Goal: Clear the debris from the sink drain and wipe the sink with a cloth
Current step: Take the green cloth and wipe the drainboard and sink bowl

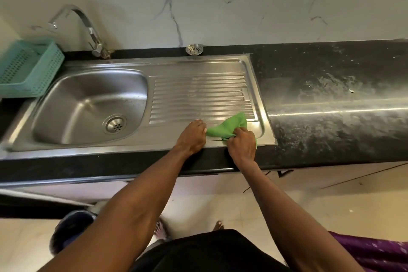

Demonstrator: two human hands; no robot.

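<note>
The steel sink (66,95) has its bowl at the left and a ribbed drainboard (198,95) at the right. The drain (115,124) sits open in the bowl's floor. Its strainer basket (194,49) rests on the ledge behind the drainboard. A green cloth (229,127) lies bunched on the drainboard's near right corner. My right hand (242,147) is shut on the cloth. Just left of the cloth, my left hand (192,138) rests palm down on the sink's front rim, fingers touching the cloth's edge.
A teal plastic basket (28,68) stands at the left of the sink. The tap (92,33) rises behind the bowl. Dusty black countertop (331,95) runs to the right. A marble wall is behind. A dark bin (68,229) stands on the floor below.
</note>
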